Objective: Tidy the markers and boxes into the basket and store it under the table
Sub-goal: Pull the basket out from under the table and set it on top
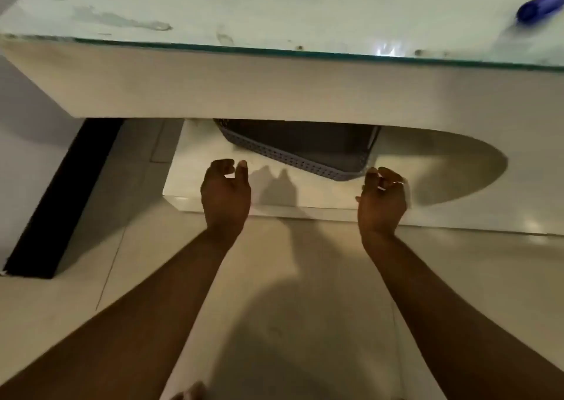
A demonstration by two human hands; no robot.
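From my remote seat I saw the grey perforated basket sitting on the white lower shelf beneath the table. Its far part was hidden behind the table's pale front edge, and only the near rim and one corner showed. I could not see what lay inside it.

Both arms reached forward over the tiled floor. The left grip hovered over the shelf's near edge, just left of the basket and clear of it. Its fingers were loosely curled toward the thumb and it had hold of nothing. The right grip sat just beside the basket's near right corner, its fingers likewise loosely curled around empty air. I could not tell whether its thumb touched the rim. Shadows of the left fingers fell on the shelf between the two grips.

Up on the glass top, one blue marker lay near the far right edge of the view, blurred and well apart from the basket. A dark upright support stood at the left.
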